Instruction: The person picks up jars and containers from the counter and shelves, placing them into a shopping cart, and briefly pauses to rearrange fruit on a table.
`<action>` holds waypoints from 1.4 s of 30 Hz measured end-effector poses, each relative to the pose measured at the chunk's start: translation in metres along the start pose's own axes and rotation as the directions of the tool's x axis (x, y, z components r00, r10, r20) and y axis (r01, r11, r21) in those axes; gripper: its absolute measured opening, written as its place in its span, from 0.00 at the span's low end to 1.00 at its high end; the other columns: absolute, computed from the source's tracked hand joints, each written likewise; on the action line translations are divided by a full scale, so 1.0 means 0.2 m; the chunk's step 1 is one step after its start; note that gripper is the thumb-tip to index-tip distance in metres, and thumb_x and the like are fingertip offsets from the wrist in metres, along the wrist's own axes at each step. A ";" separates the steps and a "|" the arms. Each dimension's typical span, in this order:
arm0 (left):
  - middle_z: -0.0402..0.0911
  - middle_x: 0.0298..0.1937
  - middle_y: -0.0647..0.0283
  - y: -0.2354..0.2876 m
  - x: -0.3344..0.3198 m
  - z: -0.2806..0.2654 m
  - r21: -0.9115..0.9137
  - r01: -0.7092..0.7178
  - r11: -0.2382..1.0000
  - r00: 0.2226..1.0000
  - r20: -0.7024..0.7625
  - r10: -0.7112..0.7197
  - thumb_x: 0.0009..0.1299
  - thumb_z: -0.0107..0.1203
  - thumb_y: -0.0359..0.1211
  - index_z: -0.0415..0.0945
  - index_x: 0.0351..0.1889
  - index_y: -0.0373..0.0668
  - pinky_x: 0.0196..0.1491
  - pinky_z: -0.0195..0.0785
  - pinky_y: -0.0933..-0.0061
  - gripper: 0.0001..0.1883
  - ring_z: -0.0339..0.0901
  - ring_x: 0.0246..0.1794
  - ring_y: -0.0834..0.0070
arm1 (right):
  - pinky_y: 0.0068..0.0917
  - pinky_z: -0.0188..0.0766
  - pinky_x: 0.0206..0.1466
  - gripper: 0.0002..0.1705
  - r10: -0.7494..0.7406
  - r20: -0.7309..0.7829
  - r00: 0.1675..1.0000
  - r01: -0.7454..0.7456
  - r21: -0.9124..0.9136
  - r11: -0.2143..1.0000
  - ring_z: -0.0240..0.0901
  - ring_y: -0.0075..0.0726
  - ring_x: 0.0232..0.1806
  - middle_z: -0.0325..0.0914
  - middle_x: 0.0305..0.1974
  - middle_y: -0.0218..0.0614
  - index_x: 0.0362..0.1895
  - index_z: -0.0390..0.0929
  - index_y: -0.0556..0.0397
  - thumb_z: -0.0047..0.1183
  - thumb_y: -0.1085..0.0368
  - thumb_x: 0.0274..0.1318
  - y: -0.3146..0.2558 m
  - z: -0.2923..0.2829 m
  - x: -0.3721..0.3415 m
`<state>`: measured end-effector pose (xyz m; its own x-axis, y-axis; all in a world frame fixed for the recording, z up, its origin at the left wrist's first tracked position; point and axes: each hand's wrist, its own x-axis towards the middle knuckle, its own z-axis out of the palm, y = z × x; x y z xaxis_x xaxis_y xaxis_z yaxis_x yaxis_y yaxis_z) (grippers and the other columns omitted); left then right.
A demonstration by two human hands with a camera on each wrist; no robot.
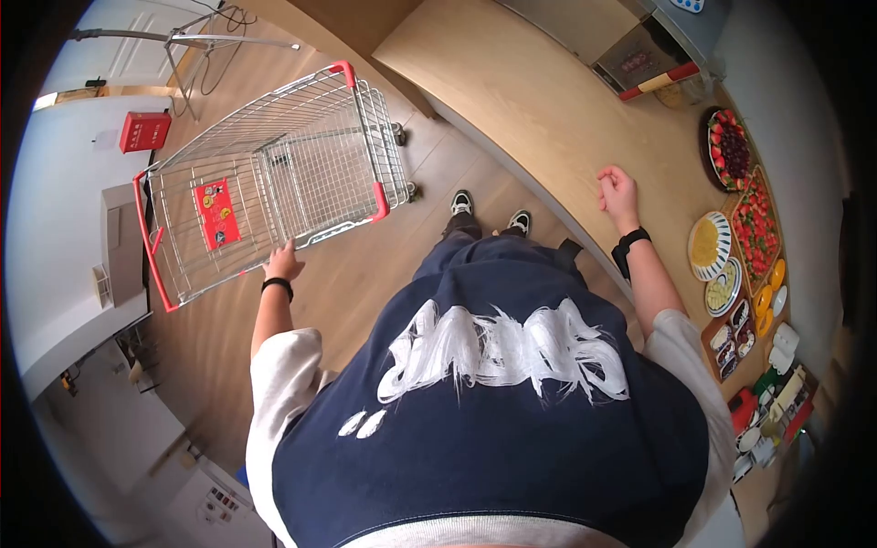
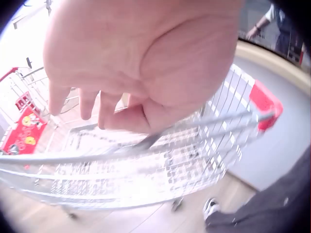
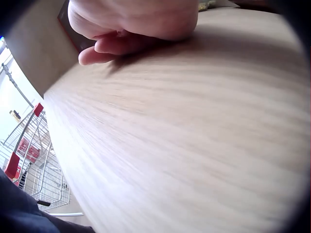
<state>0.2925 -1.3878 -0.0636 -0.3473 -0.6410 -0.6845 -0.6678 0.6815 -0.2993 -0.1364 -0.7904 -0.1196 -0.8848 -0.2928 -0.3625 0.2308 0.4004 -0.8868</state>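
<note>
The left hand (image 1: pixel 285 265) is at the near side rail of a metal shopping cart (image 1: pixel 380 203), its fingers over the edge. From the left wrist view, that hand (image 2: pixel 131 63) hangs above the rail (image 2: pixel 116 156) with relaxed fingers pointing down; whether it touches the rail I cannot tell. On the wooden counter (image 1: pixel 548 119) lies the right hand (image 1: pixel 618 196), loosely curled and holding nothing. The right wrist view has this hand (image 3: pixel 131 24) resting low on the wood surface (image 3: pixel 194 121), fingers bent.
Along the counter's far side stand a round fruit dish (image 1: pixel 729 151), a strawberry tray (image 1: pixel 756 228), a striped bowl (image 1: pixel 710 247) and several smaller items. A red box (image 1: pixel 144 131) is on the left wall. The cart's red-and-yellow panel (image 1: pixel 217 214) faces up. Wood floor surrounds the shoes (image 1: pixel 462 203).
</note>
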 end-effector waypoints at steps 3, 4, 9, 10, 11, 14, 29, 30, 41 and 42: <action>0.79 0.61 0.50 -0.06 0.08 0.04 0.036 -0.124 0.992 0.977 -0.168 0.128 0.73 0.50 0.58 0.71 0.65 0.52 0.65 0.63 0.37 0.29 0.72 0.66 0.52 | 0.22 0.60 0.14 0.07 0.007 -0.013 1.000 -0.007 -0.016 1.000 0.63 0.20 0.11 0.70 0.16 0.28 0.34 0.76 0.56 0.44 0.72 0.65 -0.01 0.00 0.00; 0.82 0.52 0.50 -0.07 0.11 0.05 0.023 -0.164 0.986 0.971 -0.173 0.166 0.73 0.47 0.61 0.75 0.59 0.49 0.59 0.68 0.42 0.29 0.77 0.58 0.51 | 0.22 0.59 0.14 0.08 0.014 -0.009 1.000 -0.015 -0.027 1.000 0.63 0.20 0.11 0.70 0.16 0.28 0.34 0.75 0.56 0.44 0.72 0.65 -0.02 0.00 0.00; 0.86 0.33 0.52 -0.01 0.11 0.01 0.100 -0.207 0.973 0.948 -0.226 0.225 0.71 0.43 0.66 0.85 0.34 0.45 0.43 0.75 0.52 0.34 0.84 0.40 0.54 | 0.23 0.58 0.12 0.07 0.021 -0.010 1.000 -0.021 -0.005 1.000 0.62 0.20 0.10 0.69 0.15 0.28 0.33 0.75 0.56 0.44 0.72 0.64 -0.01 0.01 0.02; 0.86 0.33 0.52 0.01 0.10 0.01 0.107 -0.211 0.972 0.947 -0.224 0.231 0.71 0.43 0.66 0.85 0.34 0.45 0.43 0.75 0.52 0.34 0.84 0.40 0.54 | 0.23 0.58 0.12 0.07 0.024 -0.017 1.000 -0.024 0.008 1.000 0.62 0.20 0.10 0.69 0.15 0.28 0.33 0.75 0.56 0.44 0.72 0.64 0.00 0.00 0.01; 0.86 0.33 0.52 0.02 0.09 -0.01 0.109 -0.230 0.967 0.949 -0.196 0.248 0.71 0.43 0.66 0.86 0.35 0.46 0.43 0.75 0.52 0.34 0.84 0.40 0.54 | 0.23 0.58 0.12 0.07 0.034 -0.024 0.999 -0.033 0.014 0.999 0.62 0.20 0.10 0.69 0.15 0.28 0.33 0.75 0.56 0.44 0.72 0.64 0.00 0.01 0.00; 0.86 0.35 0.53 0.07 0.03 -0.05 0.137 -0.277 0.951 0.947 -0.132 0.294 0.71 0.41 0.68 0.86 0.37 0.48 0.43 0.76 0.53 0.35 0.84 0.41 0.55 | 0.23 0.58 0.12 0.08 -0.045 -0.064 0.997 0.045 0.006 0.999 0.63 0.20 0.10 0.69 0.15 0.28 0.33 0.75 0.57 0.44 0.72 0.64 0.00 0.03 0.00; 0.84 0.31 0.45 0.68 -0.24 0.14 -0.035 -0.189 0.981 0.939 -0.298 0.170 0.74 0.38 0.67 0.85 0.29 0.43 0.41 0.76 0.48 0.39 0.84 0.38 0.47 | 0.25 0.65 0.16 0.08 -0.108 -0.157 0.982 0.091 -0.112 0.990 0.69 0.22 0.13 0.72 0.16 0.28 0.33 0.78 0.52 0.47 0.67 0.63 0.03 0.03 -0.01; 0.85 0.32 0.45 0.71 -0.24 0.17 -0.039 -0.193 0.980 0.933 -0.316 0.172 0.75 0.37 0.66 0.85 0.29 0.42 0.41 0.76 0.47 0.39 0.84 0.38 0.46 | 0.24 0.63 0.16 0.08 -0.124 -0.129 0.984 0.106 -0.143 0.984 0.67 0.20 0.14 0.72 0.17 0.27 0.34 0.78 0.53 0.47 0.68 0.64 0.02 0.03 -0.02; 0.83 0.35 0.39 1.05 -0.37 0.10 -0.103 -0.196 0.975 0.957 -0.236 0.168 0.78 0.36 0.62 0.85 0.33 0.35 0.45 0.74 0.45 0.39 0.82 0.42 0.42 | 0.37 0.73 0.28 0.07 -0.283 -0.191 0.940 0.212 -0.325 0.922 0.77 0.41 0.23 0.80 0.23 0.40 0.34 0.81 0.49 0.51 0.63 0.57 -0.01 0.03 -0.05; 0.84 0.36 0.39 1.06 -0.36 0.10 -0.094 -0.225 0.970 0.957 -0.210 0.202 0.78 0.35 0.61 0.85 0.33 0.35 0.45 0.74 0.44 0.39 0.82 0.43 0.41 | 0.41 0.75 0.32 0.08 -0.278 -0.179 0.944 0.205 -0.341 0.917 0.80 0.51 0.28 0.82 0.27 0.44 0.33 0.82 0.48 0.52 0.62 0.56 -0.03 0.03 -0.06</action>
<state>0.1895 -1.1904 -0.0916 -0.6050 -0.5499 -0.5759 -0.6314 0.7719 -0.0738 -0.1247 -0.7947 -0.1111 -0.9717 -0.2318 -0.0446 -0.1077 0.6035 -0.7901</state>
